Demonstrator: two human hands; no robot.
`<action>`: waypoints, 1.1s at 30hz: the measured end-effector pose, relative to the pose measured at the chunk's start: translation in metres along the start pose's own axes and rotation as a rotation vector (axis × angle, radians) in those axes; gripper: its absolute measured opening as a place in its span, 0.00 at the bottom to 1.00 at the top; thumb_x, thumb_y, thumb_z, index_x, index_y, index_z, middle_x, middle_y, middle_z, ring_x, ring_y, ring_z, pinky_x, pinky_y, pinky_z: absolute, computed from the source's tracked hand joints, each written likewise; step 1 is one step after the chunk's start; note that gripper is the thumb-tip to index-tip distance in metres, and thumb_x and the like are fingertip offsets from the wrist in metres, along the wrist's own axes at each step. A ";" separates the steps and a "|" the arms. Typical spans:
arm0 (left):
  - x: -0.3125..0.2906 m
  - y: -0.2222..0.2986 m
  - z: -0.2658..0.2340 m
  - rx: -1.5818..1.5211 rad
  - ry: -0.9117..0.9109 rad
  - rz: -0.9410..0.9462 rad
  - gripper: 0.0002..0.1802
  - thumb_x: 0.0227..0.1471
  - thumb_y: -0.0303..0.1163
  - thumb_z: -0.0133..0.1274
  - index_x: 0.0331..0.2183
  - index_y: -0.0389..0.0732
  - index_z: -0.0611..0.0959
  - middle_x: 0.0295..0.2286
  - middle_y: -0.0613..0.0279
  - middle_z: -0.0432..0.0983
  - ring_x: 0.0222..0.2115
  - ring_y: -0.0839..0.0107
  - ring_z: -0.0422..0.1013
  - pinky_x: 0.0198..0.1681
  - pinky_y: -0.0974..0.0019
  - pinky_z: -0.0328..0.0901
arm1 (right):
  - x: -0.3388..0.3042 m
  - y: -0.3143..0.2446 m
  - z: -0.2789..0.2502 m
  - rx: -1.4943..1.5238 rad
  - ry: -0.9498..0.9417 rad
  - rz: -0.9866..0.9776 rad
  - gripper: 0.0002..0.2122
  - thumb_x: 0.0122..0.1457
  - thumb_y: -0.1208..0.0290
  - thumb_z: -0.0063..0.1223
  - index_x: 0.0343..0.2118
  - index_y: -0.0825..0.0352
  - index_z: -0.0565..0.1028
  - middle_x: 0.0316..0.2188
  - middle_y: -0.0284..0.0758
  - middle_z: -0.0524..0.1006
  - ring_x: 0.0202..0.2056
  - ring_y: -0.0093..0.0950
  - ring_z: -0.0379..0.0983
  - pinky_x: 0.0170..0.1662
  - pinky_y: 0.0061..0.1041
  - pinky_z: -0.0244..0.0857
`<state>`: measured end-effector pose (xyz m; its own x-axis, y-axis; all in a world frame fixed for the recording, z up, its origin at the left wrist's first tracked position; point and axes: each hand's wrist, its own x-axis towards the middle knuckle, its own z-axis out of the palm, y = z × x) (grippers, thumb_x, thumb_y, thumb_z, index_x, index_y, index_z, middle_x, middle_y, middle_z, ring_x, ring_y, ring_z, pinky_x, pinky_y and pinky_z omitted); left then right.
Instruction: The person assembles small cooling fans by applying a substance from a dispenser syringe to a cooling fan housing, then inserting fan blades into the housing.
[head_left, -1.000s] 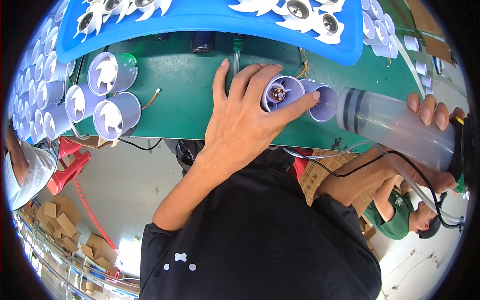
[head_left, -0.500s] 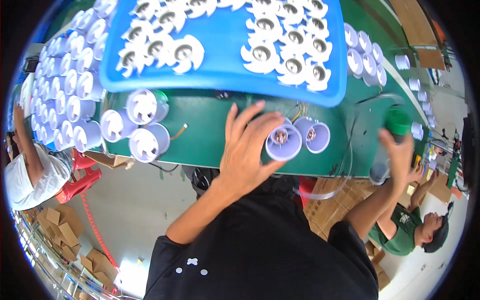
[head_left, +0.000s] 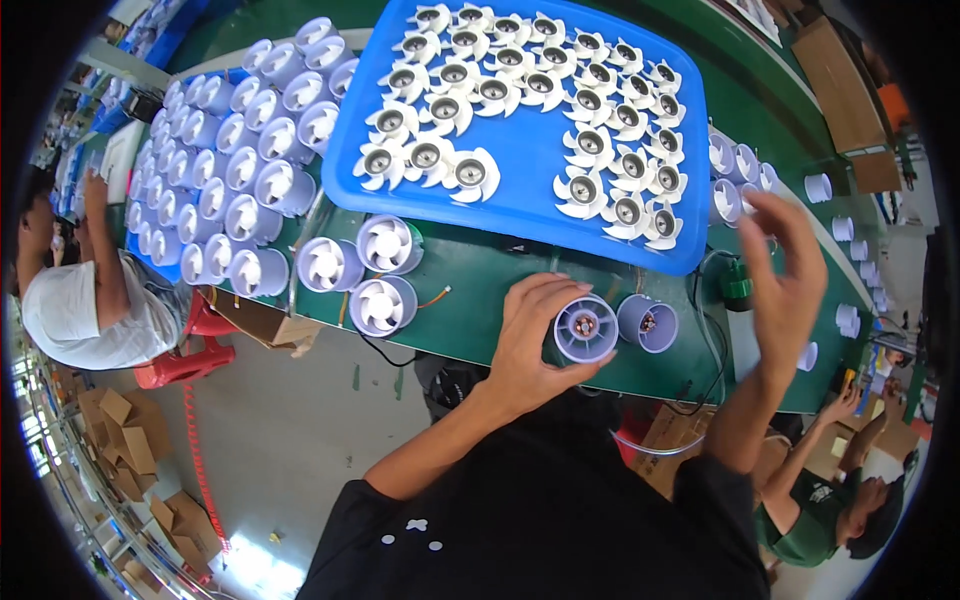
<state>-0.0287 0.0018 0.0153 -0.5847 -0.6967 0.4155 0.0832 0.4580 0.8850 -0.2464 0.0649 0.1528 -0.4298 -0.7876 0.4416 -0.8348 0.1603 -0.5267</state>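
Observation:
My left hand [head_left: 530, 345] is wrapped round a pale purple fan housing [head_left: 585, 330], its round mouth facing up. Inside that housing, spokes run out from a copper-coloured coil centre. A second housing [head_left: 648, 324] with a similar coil stands just to its right. My right hand [head_left: 790, 265] is raised over the right side of the bench, fingers apart and nothing visible in them. Close by its left stands a green-topped object [head_left: 737, 287], partly hidden by the hand. Farther left, three housings [head_left: 382, 306] have white fan wheels inside.
A blue tray [head_left: 510, 215] with several white fan wheels lies beyond my hands on the green bench [head_left: 455, 318]. Rows of housings [head_left: 255, 217] fill the left. Cables [head_left: 712, 375] hang at the bench edge. One person [head_left: 90, 310] sits left; another [head_left: 815, 515] works right.
My right hand has let go of the green-topped object and moved up, opening. My left hand now grips the housing more fully. The view has shifted, showing more of the tray.

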 end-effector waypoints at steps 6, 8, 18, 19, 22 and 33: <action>-0.006 -0.001 -0.009 -0.024 0.008 -0.014 0.38 0.34 0.31 0.70 0.50 0.36 0.74 0.44 0.53 0.73 0.47 0.56 0.67 0.52 0.58 0.62 | 0.093 -0.019 0.114 -0.169 -0.223 -0.701 0.06 0.52 0.72 0.60 0.32 0.66 0.77 0.29 0.35 0.73 0.35 0.35 0.74 0.37 0.33 0.70; -0.009 -0.003 -0.006 -0.066 0.044 -0.058 0.37 0.35 0.30 0.70 0.49 0.37 0.75 0.44 0.53 0.73 0.47 0.54 0.67 0.52 0.57 0.62 | 0.109 -0.009 0.136 -0.263 -0.370 -0.695 0.05 0.54 0.71 0.58 0.31 0.66 0.76 0.31 0.35 0.74 0.36 0.35 0.74 0.37 0.33 0.71; -0.011 0.015 -0.018 -0.046 0.077 -0.160 0.36 0.37 0.29 0.70 0.50 0.38 0.75 0.46 0.52 0.72 0.48 0.54 0.66 0.54 0.56 0.61 | 0.102 -0.024 0.102 -0.507 -0.241 -1.243 0.05 0.44 0.74 0.56 0.26 0.67 0.75 0.27 0.32 0.72 0.31 0.27 0.70 0.31 0.24 0.63; -0.012 0.019 -0.019 -0.009 0.062 -0.163 0.36 0.37 0.29 0.70 0.50 0.38 0.75 0.46 0.52 0.71 0.49 0.54 0.66 0.54 0.56 0.61 | 0.096 -0.025 0.089 -0.461 -0.235 -1.294 0.05 0.44 0.74 0.55 0.26 0.67 0.74 0.27 0.32 0.72 0.31 0.26 0.69 0.30 0.25 0.62; -0.011 0.024 -0.025 -0.004 0.053 -0.168 0.35 0.38 0.27 0.69 0.50 0.37 0.75 0.48 0.52 0.72 0.51 0.53 0.67 0.55 0.55 0.61 | 0.074 -0.023 0.065 -0.389 -0.232 -1.382 0.06 0.43 0.74 0.56 0.25 0.70 0.75 0.27 0.33 0.72 0.30 0.25 0.70 0.28 0.24 0.62; 0.011 0.037 -0.035 0.061 -0.023 -0.162 0.36 0.37 0.26 0.68 0.51 0.39 0.75 0.49 0.54 0.73 0.51 0.52 0.67 0.55 0.54 0.61 | -0.038 -0.045 0.046 0.849 -0.670 0.638 0.06 0.58 0.76 0.61 0.35 0.71 0.77 0.28 0.27 0.77 0.27 0.13 0.69 0.31 0.14 0.63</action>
<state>-0.0034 -0.0080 0.0599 -0.6052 -0.7512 0.2633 -0.0620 0.3743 0.9252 -0.1770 0.0604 0.1260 -0.2080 -0.8980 -0.3878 0.0485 0.3866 -0.9210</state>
